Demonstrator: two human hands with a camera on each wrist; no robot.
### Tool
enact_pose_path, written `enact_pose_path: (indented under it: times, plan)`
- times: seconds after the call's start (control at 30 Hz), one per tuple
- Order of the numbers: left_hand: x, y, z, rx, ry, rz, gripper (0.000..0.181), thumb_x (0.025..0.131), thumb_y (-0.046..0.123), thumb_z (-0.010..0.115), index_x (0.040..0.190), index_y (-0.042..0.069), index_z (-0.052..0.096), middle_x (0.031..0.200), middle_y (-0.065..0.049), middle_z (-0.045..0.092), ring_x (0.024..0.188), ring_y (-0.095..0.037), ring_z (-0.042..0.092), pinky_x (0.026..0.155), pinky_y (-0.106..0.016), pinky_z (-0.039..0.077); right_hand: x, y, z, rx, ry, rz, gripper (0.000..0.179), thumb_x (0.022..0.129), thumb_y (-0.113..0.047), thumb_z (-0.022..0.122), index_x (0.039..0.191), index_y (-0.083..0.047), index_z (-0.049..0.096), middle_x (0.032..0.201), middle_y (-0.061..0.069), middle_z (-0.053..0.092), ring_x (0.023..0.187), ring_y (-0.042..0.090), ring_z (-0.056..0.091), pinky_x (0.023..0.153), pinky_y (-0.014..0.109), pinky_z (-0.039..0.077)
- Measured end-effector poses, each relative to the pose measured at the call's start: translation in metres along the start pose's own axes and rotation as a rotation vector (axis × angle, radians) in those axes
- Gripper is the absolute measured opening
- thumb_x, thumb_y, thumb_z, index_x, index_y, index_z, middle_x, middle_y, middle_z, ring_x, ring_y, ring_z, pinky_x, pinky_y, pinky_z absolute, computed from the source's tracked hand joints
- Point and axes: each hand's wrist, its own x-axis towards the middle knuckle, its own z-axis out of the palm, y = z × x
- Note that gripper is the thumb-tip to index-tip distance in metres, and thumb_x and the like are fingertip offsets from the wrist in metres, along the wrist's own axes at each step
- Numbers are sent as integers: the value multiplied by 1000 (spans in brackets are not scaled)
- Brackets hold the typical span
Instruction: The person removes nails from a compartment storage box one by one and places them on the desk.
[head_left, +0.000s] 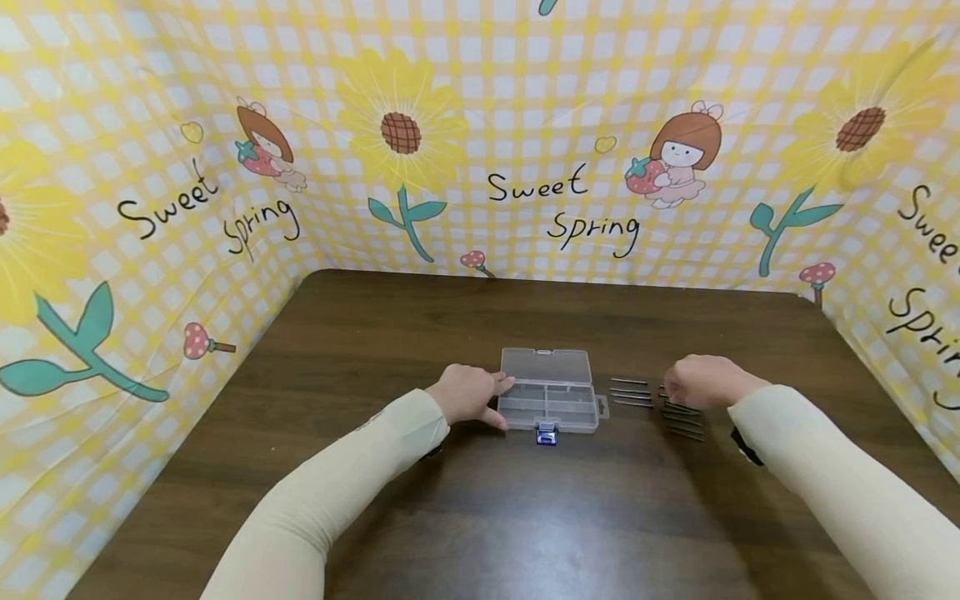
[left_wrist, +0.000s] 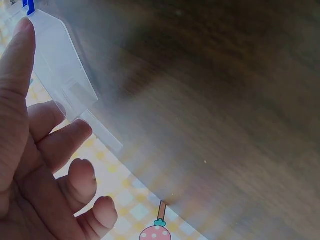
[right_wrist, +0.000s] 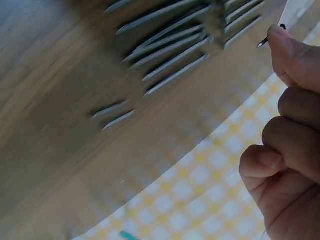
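A clear plastic compartment box [head_left: 522, 419] with a blue latch [head_left: 547, 436] lies on the table, its lid [head_left: 546, 364] folded back. My left hand [head_left: 467, 392] rests at the box's left side, thumb stretched along the front left corner and index finger near the hinge. In the left wrist view, the other fingers are spread and loosely bent. My right hand [head_left: 703, 381] is over loose nails to the right of the box. Between thumb and forefinger it pinches a dark nail [right_wrist: 262, 43], mostly hidden by the fingers.
Several nails [head_left: 632, 392] lie in a row just right of the box, near its hanging tab [head_left: 603, 407]. More nails [head_left: 684, 432] lie below my right hand. A yellow checked cloth [head_left: 450, 225] surrounds the brown wooden table [head_left: 420, 317] at the back and sides.
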Motion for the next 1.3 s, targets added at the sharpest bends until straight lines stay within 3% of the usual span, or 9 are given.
enact_pose_path:
  times: [0.47,0.73,1.3]
  plan:
    - [3,5,2,42,25,6,81,74,65,62,143,23,49,139,4,52,100,-19,65,59,-35,50,-38,36,12,99,23,105,15,88,-4,62,74,-11,62,68,-7,52,60,10,43,55,31,39]
    - [-2,0,7,39,67,12,80,74,65,61,141,22,51,138,4,54,96,-16,67,50,-30,45,-35,44,23,153,20,147,6,88,-6,62,84,-6,67,80,-1,63,67,12,52,61,37,46]
    - [-1,3,4,48,34,-3,80,75,64,61,142,22,49,139,3,52,99,-18,66,57,-33,49,-35,58,49,149,79,164,24,88,-4,61,67,-14,53,62,-7,42,58,10,38,56,31,33]
